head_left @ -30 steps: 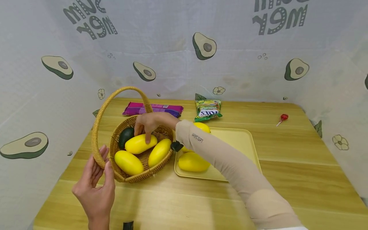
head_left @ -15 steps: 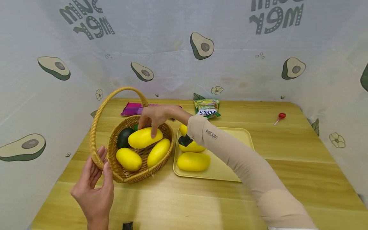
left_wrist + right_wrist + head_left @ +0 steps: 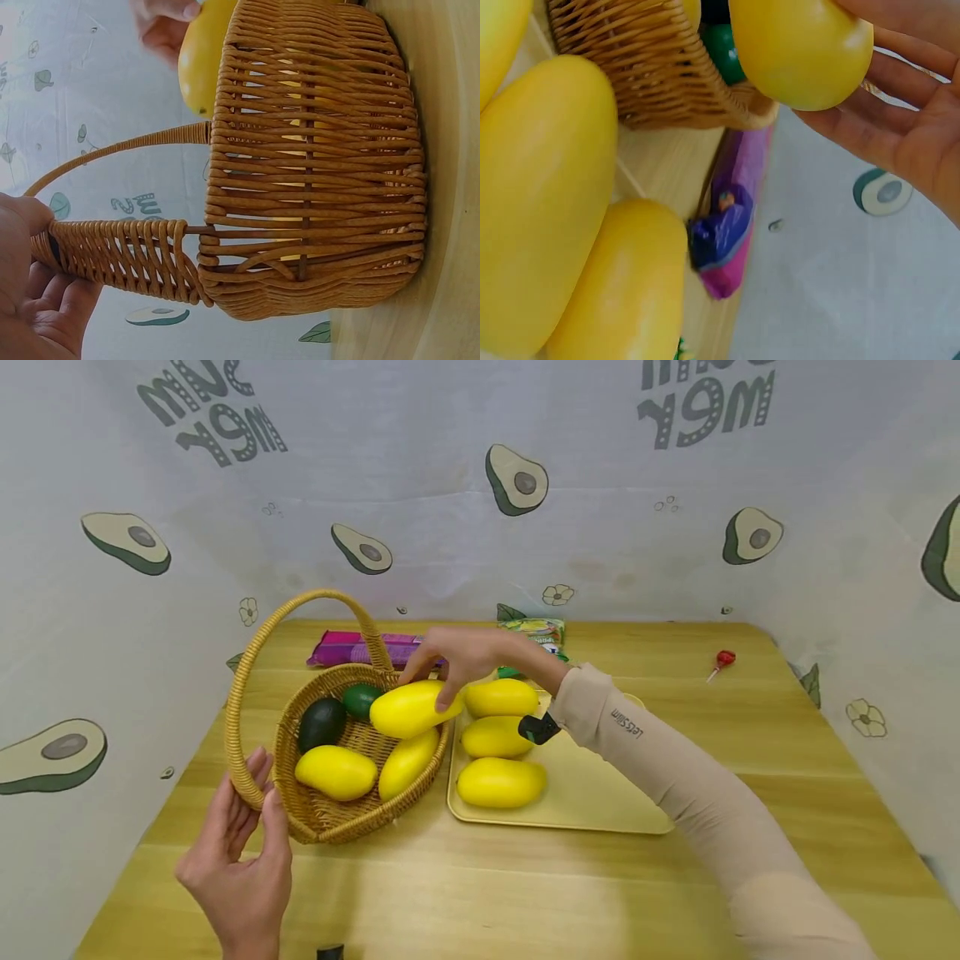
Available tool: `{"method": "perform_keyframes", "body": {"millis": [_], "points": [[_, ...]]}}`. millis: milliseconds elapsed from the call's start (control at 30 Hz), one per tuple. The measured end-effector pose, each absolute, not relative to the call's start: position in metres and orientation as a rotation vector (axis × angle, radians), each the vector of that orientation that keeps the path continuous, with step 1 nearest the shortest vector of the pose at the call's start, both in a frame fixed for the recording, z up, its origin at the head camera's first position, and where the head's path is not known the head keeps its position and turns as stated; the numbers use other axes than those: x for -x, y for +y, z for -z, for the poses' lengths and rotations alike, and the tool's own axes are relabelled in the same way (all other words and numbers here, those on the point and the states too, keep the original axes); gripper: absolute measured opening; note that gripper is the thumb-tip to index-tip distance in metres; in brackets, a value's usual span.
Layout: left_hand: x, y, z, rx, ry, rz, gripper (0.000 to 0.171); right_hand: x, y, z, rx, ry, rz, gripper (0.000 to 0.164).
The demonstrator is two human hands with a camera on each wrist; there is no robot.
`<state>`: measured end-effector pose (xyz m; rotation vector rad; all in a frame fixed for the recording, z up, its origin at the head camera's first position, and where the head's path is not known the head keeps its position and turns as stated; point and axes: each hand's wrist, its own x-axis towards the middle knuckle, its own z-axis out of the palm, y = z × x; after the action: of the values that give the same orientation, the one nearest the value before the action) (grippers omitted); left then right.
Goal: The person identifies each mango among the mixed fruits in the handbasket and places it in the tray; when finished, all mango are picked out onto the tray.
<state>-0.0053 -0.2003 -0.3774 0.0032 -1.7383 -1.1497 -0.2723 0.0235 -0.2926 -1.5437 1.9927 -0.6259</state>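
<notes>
My right hand (image 3: 468, 656) pinches a yellow mango (image 3: 408, 710) between thumb and fingers, over the right rim of the wicker basket (image 3: 352, 833). The right wrist view shows that mango (image 3: 802, 60) against the fingers, just beyond the basket rim. With thumb and fingers, my left hand (image 3: 243, 868) holds the basket's tall handle (image 3: 237, 718) near its lower left end. Inside the basket lie two more mangoes, one at the front (image 3: 336, 772) and one at the right (image 3: 408, 767). Behind them are a dark avocado (image 3: 322, 724) and a smaller green fruit (image 3: 362, 700).
Right of the basket, a pale yellow tray (image 3: 600, 797) bears three mangoes (image 3: 501, 782) in a column at its left side. A purple packet (image 3: 341, 649) and a green candy bag (image 3: 551, 631) lie at the back. A red lollipop (image 3: 724, 658) is at the far right.
My right hand has lifted the mango from the middle of the basket and carried it right to the rim, uncovering the green fruit. My left hand keeps its hold on the handle.
</notes>
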Motion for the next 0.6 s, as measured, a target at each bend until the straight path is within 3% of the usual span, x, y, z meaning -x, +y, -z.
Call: {"method": "perform_keyframes", "body": {"millis": [600], "points": [[0.004, -0.199, 0.378, 0.001, -1.730, 1.179, 0.047, 0.239, 0.117, 0.312, 1.433, 2.119, 0.976, 0.059]]}}
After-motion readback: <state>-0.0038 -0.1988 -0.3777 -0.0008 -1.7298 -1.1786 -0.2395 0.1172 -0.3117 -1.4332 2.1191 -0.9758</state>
